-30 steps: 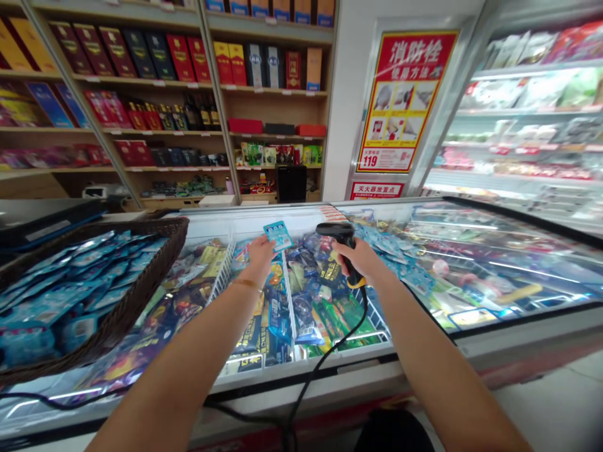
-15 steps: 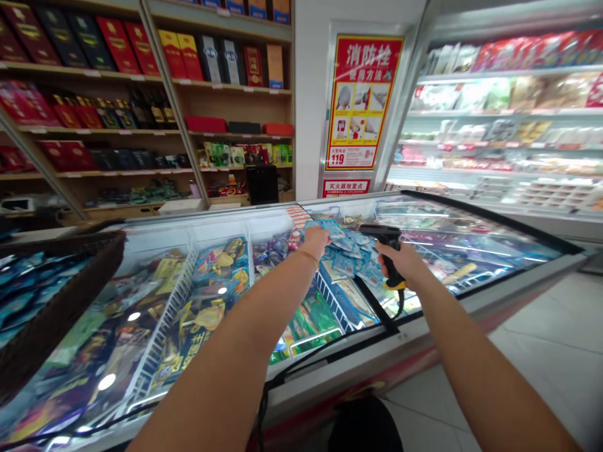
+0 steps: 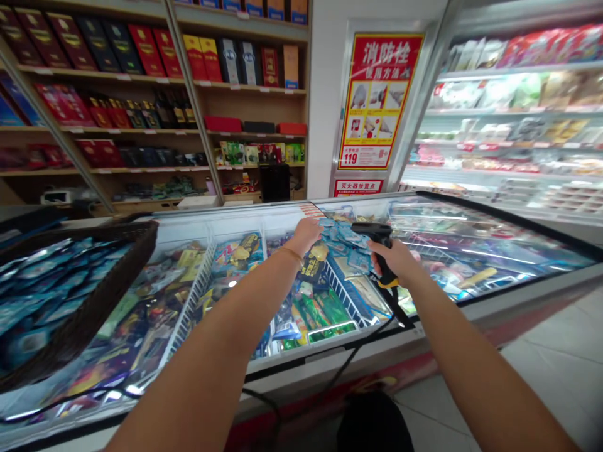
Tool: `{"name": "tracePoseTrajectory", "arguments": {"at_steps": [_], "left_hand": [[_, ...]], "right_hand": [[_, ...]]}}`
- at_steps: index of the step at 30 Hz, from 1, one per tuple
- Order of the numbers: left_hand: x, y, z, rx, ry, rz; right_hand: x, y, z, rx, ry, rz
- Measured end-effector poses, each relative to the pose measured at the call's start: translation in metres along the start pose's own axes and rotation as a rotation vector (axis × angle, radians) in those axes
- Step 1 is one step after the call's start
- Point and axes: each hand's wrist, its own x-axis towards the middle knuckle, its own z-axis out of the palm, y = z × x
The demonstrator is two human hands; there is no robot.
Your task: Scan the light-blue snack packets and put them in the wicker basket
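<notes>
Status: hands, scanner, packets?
Right hand gripping scanner. Left hand at blue packets, grip unclear. Scanner partly hides the blue packets from view.

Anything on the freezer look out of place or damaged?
One oddity: blue packets lie in a loose, uneven heap on the freezer top, while similar packets sit in the wicker basket. No spill or damage visible.

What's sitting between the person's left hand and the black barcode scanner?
In the head view, a loose pile of blue packets lies between the left hand and the black barcode scanner held in the right hand.
</notes>
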Motion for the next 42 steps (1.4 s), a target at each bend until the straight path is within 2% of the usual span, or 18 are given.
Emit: {"name": "tracePoseTrajectory", "arguments": {"at_steps": [3,7,13,16,20,24,28,34,39,42], "left_hand": [[-0.002,0.015,-0.065,0.121,0.082,-0.001],[-0.007,0.04,-0.164,0.435,0.285,0.102],[-0.026,0.089,-0.305,0.668,0.542,0.138],[-0.039,0.111,-0.367,0.985,0.671,0.176],[-0.064,0.123,-0.43,1.323,0.824,0.051],[-0.083,0.109,-0.465,1.53,0.908,-0.141],[-0.085,0.091,-0.479,1.587,0.823,-0.192],[-0.08,0.091,-0.477,1.564,0.851,-0.225],[-0.084,0.094,-0.474,1.569,0.765,-0.23],[-0.088,0.097,-0.469,1.526,0.755,-0.165]], "right_hand": [[-0.004,-0.005,0.037,0.018,-0.082,0.003],[-0.008,-0.013,0.093,0.026,-0.206,-0.013],[-0.012,-0.02,0.172,0.06,-0.379,-0.096],[-0.013,-0.013,0.2,0.086,-0.426,-0.129],[-0.017,0.004,0.214,0.08,-0.434,-0.093],[-0.02,0.015,0.207,0.027,-0.473,-0.047],[-0.022,0.014,0.199,0.047,-0.475,-0.043],[-0.023,0.014,0.199,0.011,-0.488,-0.064],[-0.026,0.015,0.197,-0.017,-0.489,-0.079],[-0.027,0.014,0.197,-0.028,-0.488,-0.093]]}}
